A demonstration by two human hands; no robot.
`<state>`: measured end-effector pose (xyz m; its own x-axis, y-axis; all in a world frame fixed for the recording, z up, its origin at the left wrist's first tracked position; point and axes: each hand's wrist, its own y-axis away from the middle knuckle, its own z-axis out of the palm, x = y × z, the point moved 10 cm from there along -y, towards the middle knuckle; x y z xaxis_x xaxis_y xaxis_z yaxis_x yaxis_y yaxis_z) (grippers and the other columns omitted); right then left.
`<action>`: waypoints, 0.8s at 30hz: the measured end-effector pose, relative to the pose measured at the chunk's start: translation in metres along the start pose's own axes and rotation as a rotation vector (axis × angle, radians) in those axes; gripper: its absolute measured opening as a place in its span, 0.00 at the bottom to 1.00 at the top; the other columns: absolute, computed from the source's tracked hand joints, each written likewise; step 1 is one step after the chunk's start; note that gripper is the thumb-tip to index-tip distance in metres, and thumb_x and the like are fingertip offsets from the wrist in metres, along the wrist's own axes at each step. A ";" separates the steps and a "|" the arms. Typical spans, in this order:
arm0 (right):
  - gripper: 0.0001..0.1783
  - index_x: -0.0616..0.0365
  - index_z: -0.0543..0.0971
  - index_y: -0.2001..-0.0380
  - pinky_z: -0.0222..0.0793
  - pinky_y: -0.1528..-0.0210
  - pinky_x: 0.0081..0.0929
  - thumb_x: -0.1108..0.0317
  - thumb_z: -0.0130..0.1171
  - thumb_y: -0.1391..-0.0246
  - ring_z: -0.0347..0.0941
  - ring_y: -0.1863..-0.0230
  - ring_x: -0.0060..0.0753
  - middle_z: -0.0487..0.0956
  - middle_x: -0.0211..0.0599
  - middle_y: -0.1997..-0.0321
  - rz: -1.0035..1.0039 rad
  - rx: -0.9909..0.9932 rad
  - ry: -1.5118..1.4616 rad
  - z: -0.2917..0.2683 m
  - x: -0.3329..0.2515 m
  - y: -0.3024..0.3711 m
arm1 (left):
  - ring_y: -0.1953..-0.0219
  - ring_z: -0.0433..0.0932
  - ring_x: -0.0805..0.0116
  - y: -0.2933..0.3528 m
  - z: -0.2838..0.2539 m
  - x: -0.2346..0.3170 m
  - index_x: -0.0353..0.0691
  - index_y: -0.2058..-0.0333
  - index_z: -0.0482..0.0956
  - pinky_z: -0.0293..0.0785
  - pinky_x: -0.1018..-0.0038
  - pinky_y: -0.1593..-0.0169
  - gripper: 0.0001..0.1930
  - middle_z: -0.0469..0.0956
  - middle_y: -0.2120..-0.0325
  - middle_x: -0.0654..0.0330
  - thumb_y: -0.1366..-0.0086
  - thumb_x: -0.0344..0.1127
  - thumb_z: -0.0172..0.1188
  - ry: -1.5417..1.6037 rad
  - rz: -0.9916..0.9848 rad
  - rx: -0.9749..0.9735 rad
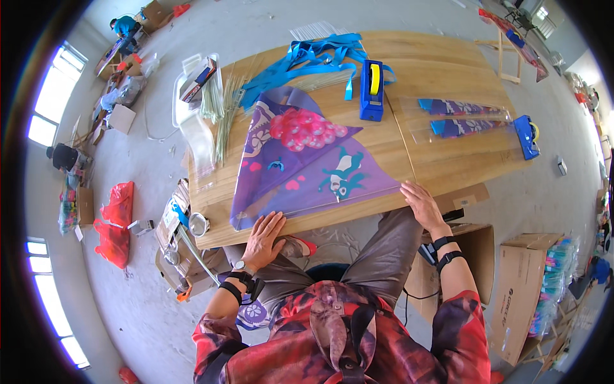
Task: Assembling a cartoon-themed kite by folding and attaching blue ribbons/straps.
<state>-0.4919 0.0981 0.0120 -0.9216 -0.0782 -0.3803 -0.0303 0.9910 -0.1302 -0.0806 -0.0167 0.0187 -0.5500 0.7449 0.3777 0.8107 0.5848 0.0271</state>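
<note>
A thin purple printed sheet (377,174), folded to a triangle and looking like a kite sail, lies on the wooden table (460,70) before me. It carries pink bubbles, hearts and a blue-green figure. Along its near edge runs a slim pale rod (307,208). My left hand (261,243) rests on that edge near the left corner, fingers stretched out. At the right tip of the sheet my right hand (422,206) lies with its fingers straight, touching the corner and the table edge. Neither hand is wrapped round anything.
Blue ribbon (300,61) heaps at the back beside a blue tape dispenser (371,93). Thin rods (228,121) and a white tray (182,105) stand left. Packed purple pieces (467,128) and a second dispenser (527,137) are right. Cardboard boxes (521,288) flank my seat.
</note>
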 end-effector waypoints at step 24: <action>0.26 0.55 0.75 0.38 0.59 0.28 0.45 0.67 0.61 0.40 0.65 0.30 0.41 0.73 0.38 0.33 -0.074 0.101 0.134 0.008 -0.078 -0.030 | 0.28 0.60 0.54 -0.033 0.014 0.037 0.32 0.34 0.67 0.56 0.55 0.28 0.33 0.63 0.30 0.51 0.35 0.39 0.62 -0.020 0.056 0.140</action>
<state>-0.4157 0.0738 0.0383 -0.9617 -0.1290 -0.2417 -0.0674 0.9665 -0.2477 -0.1306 -0.0035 0.0187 -0.5096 0.7832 0.3563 0.8051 0.5801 -0.1235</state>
